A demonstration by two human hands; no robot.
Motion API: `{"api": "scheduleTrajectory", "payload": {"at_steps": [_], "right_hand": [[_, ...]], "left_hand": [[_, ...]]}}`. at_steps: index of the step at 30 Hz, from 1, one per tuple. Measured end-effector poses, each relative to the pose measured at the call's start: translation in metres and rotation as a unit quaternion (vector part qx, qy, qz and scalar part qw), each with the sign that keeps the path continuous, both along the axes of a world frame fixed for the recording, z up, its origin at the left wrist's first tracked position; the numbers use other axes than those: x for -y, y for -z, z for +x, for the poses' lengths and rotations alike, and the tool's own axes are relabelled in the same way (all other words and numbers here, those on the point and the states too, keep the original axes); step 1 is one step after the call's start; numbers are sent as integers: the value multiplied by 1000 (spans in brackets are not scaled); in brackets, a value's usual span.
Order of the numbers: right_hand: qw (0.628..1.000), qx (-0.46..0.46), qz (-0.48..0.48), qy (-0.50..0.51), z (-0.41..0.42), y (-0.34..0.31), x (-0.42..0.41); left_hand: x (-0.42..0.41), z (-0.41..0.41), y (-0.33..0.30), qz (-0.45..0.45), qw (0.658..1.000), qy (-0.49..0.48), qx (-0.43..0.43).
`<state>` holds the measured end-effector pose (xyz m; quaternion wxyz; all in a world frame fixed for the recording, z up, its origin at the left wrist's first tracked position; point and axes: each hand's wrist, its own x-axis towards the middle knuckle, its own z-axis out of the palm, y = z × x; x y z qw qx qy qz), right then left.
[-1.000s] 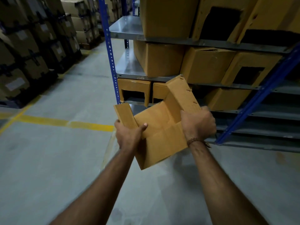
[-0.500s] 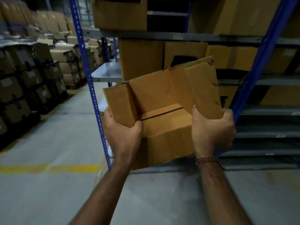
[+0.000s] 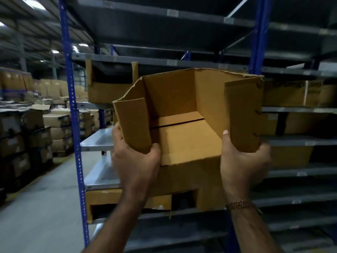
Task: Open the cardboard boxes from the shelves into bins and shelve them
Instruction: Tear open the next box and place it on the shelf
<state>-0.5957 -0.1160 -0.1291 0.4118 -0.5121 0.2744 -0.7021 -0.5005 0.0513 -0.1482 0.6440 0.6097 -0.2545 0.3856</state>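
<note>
Fingers of left hand and right hand gripping cut-open cardboard box, interior bare, before shelves

— Blue-posted shelving rack with grey metal shelves?
— Yes. Cut-open cardboard bin on an upper level, another bin lower down, printed cartons to the right.
— And the concrete floor?
— Stacked boxes along the left.
</note>
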Motion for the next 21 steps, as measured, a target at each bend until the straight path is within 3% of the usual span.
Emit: {"api": "scheduleTrajectory", "payload": {"at_steps": [13,21], "right_hand": [[993,28,-92,-62,74,-13,71],[994,-26,-40,-97,158,8,119]], "left_hand": [[50,72,-35,-26,997,7,66],[83,141,-29,31,998,29,39]]}}
